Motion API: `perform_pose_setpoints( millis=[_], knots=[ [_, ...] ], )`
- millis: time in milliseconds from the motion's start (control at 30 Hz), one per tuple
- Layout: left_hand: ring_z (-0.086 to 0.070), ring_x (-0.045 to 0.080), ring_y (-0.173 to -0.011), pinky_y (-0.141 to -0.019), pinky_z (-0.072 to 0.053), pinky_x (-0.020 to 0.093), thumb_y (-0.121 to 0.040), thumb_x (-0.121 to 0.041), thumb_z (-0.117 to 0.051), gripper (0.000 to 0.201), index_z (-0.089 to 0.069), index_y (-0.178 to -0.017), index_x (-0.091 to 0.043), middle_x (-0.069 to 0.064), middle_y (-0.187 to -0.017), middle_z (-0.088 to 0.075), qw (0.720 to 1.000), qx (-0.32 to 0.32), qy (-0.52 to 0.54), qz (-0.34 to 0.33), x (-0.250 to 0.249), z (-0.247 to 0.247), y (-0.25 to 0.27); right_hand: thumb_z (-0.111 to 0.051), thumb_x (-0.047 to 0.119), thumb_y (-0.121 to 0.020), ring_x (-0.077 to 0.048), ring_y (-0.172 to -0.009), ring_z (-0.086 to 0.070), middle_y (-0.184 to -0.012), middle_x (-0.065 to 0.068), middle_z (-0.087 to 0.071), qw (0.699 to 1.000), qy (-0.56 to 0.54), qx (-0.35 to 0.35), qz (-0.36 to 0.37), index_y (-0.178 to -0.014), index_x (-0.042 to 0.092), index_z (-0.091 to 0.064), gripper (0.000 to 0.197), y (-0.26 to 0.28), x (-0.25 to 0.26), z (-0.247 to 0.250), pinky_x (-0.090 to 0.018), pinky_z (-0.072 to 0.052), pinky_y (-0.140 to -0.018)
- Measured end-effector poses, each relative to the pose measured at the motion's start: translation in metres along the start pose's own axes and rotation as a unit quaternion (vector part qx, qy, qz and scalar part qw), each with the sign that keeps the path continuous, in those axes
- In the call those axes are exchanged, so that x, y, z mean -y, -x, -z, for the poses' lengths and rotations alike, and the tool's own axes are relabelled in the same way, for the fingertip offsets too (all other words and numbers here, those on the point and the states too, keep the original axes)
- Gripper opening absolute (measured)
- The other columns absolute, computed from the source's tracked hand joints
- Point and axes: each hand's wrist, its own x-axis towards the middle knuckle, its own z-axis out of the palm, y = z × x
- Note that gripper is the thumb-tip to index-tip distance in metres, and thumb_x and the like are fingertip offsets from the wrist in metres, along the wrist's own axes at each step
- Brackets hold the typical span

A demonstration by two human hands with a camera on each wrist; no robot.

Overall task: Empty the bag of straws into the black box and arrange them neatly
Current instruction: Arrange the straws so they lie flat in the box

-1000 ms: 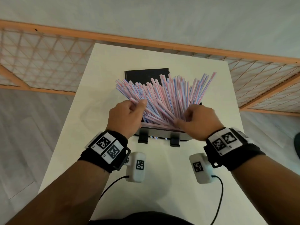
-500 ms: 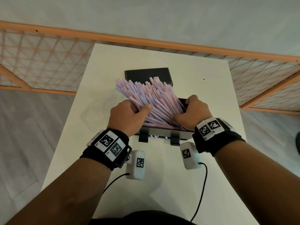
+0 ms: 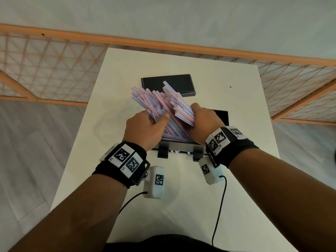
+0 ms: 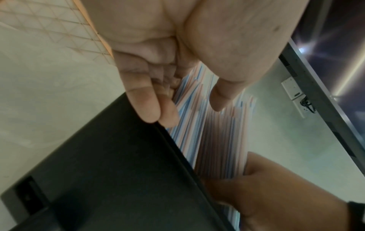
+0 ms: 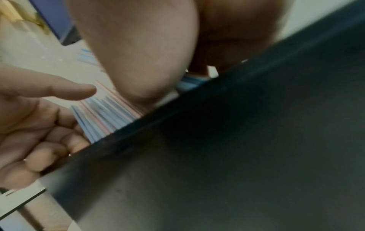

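Note:
A thick bundle of pink, blue and white striped straws (image 3: 160, 104) stands slanted in the black box (image 3: 221, 116), its tops leaning toward the far left. My left hand (image 3: 145, 128) grips the bundle from the left, thumb laid across it. My right hand (image 3: 201, 122) curls round the bundle's right side, over the box. In the left wrist view the straws (image 4: 207, 125) rise past the box's dark wall (image 4: 118, 171) between my left fingers (image 4: 146, 106) and thumb. In the right wrist view the straws (image 5: 106, 115) show above the box rim (image 5: 217, 125). No bag is visible.
The box's black lid (image 3: 169, 84) lies flat on the white table (image 3: 245, 106) just beyond the straws. Two black clips (image 3: 163, 151) sit on the box's near side. An orange-framed lattice fence (image 3: 54, 70) runs behind and beside the table.
The fanned-out straws have been gathered into a tighter bundle leaning left. My right hand has moved left and forward against the straws; my left hand has stayed on their left side.

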Motion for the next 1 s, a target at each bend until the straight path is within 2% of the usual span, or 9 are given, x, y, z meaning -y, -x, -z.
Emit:
perform_pose_setpoints(
  millis=[100,233,367,500,600,767,833,933,1000],
  knots=[
    [-0.072,0.025,-0.065,-0.075,-0.06,0.045,-0.09,-0.062,-0.056,0.051,-0.064,-0.078,-0.013,0.004,-0.067,-0.071,1.0,0.0,-0.009,-0.007,0.0,-0.001,-0.001,-0.066,0.028,-0.081,-0.025,-0.077,-0.045,-0.09,-0.002,-0.046,0.999,-0.005,-0.03,0.014,-0.116,0.018,-0.042,0.043,-0.001,0.001,0.002,-0.031,-0.04,-0.067],
    [-0.071,0.023,-0.066,-0.076,-0.059,0.041,-0.092,-0.058,-0.058,0.046,-0.064,-0.078,-0.015,0.002,-0.066,-0.071,1.0,-0.002,-0.005,-0.007,-0.002,0.0,0.001,-0.068,0.03,-0.08,-0.027,-0.077,-0.049,-0.088,-0.002,-0.051,0.999,-0.015,-0.021,0.025,-0.11,0.017,-0.044,0.041,-0.001,-0.005,-0.002,-0.03,-0.04,-0.067],
    [-0.071,0.019,-0.069,-0.07,-0.052,0.029,-0.093,-0.055,-0.059,0.041,-0.06,-0.072,-0.02,-0.005,-0.063,-0.069,1.0,-0.001,-0.011,-0.011,-0.002,0.0,0.002,-0.072,0.029,-0.074,-0.026,-0.073,-0.051,-0.085,-0.002,-0.057,0.999,-0.022,0.024,-0.004,-0.105,0.016,-0.044,0.043,0.001,-0.012,-0.002,-0.028,-0.042,-0.067],
    [-0.071,0.017,-0.069,-0.071,-0.052,0.028,-0.093,-0.055,-0.059,0.041,-0.06,-0.071,-0.02,-0.006,-0.064,-0.068,0.999,0.003,-0.027,-0.025,-0.001,-0.002,0.001,-0.07,0.024,-0.076,-0.028,-0.075,-0.054,-0.094,-0.008,-0.064,0.997,0.033,0.056,-0.034,-0.107,0.018,-0.047,0.039,-0.002,-0.013,-0.004,-0.03,-0.048,-0.066],
    [-0.07,0.015,-0.068,-0.068,-0.049,0.026,-0.093,-0.055,-0.06,0.041,-0.06,-0.072,-0.019,-0.006,-0.063,-0.068,0.999,0.006,-0.038,-0.029,0.0,-0.003,-0.001,-0.068,0.023,-0.081,-0.033,-0.086,-0.062,-0.097,-0.008,-0.065,0.999,0.032,0.016,-0.002,-0.118,0.02,-0.047,0.042,-0.001,-0.011,0.001,-0.031,-0.047,-0.068],
    [-0.064,0.008,-0.065,-0.056,-0.035,0.015,-0.094,-0.053,-0.059,0.04,-0.062,-0.073,-0.019,-0.01,-0.061,-0.066,0.998,0.003,-0.062,-0.027,-0.003,-0.003,0.0,-0.069,0.03,-0.085,-0.033,-0.093,-0.059,-0.096,-0.007,-0.058,0.998,0.005,-0.028,0.054,-0.122,0.02,-0.047,0.044,0.0,-0.007,0.004,-0.036,-0.049,-0.079],
    [-0.065,0.011,-0.065,-0.058,-0.037,0.017,-0.095,-0.052,-0.059,0.04,-0.06,-0.071,-0.02,-0.01,-0.061,-0.065,0.998,0.005,-0.062,-0.027,-0.004,-0.003,0.0,-0.068,0.03,-0.086,-0.032,-0.091,-0.058,-0.091,-0.003,-0.051,0.997,-0.008,-0.039,0.07,-0.121,0.02,-0.049,0.041,0.001,-0.009,0.003,-0.033,-0.044,-0.075],
    [-0.068,0.017,-0.071,-0.067,-0.04,0.025,-0.095,-0.053,-0.059,0.041,-0.061,-0.072,-0.019,-0.008,-0.064,-0.067,0.997,0.007,-0.067,-0.03,-0.003,-0.003,0.0,-0.064,0.031,-0.089,-0.032,-0.086,-0.057,-0.095,-0.005,-0.052,0.993,-0.031,-0.064,0.094,-0.12,0.018,-0.05,0.037,0.003,-0.009,0.002,-0.034,-0.045,-0.072],
    [-0.068,0.016,-0.072,-0.064,-0.039,0.023,-0.094,-0.053,-0.059,0.04,-0.061,-0.072,-0.02,-0.009,-0.064,-0.067,0.997,0.005,-0.066,-0.031,-0.003,-0.003,0.001,-0.064,0.034,-0.09,-0.031,-0.087,-0.057,-0.097,-0.005,-0.053,0.994,-0.039,-0.057,0.089,-0.119,0.016,-0.048,0.038,0.002,-0.01,0.0,-0.034,-0.044,-0.073]
  ],
)
